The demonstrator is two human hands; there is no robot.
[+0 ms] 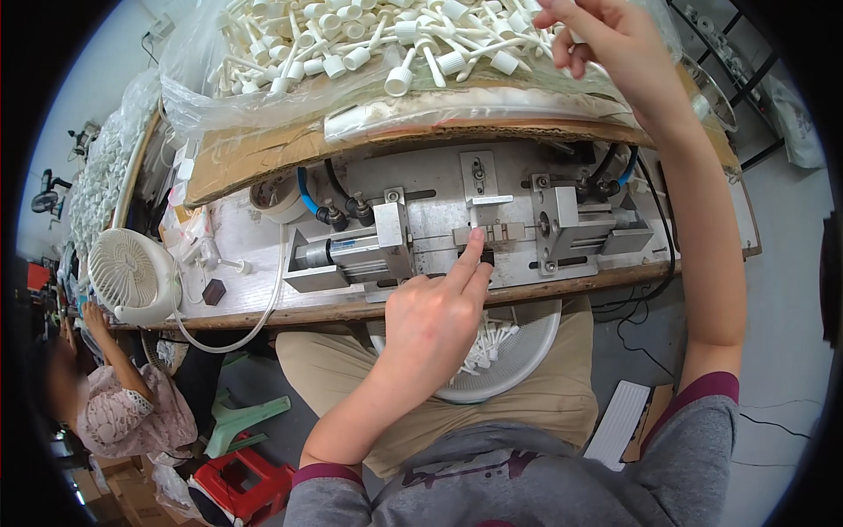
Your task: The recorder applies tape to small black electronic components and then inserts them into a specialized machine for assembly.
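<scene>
My left hand (433, 323) is over the middle of a metal fixture on the bench, its index finger stretched out. That fingertip touches a small slotted metal block (502, 232), beside a short white upright piece (475, 213). The other fingers are partly hidden under the hand. My right hand (606, 44) is raised over the right end of a heap of white screw caps with long stems (399, 75). Its fingers are bent and apart, with no cap plainly held. Two metal clamp units, one on the left (356, 249) and one on the right (584, 224), flank the block.
A white mesh basket (527, 373) with stemmed caps sits on my lap. Cardboard (263, 158) and clear plastic lie under the heap. A small fan (132, 274) and tape roll (279, 200) stand left. Air hoses run behind the clamps. Another person (132, 395) sits at far left.
</scene>
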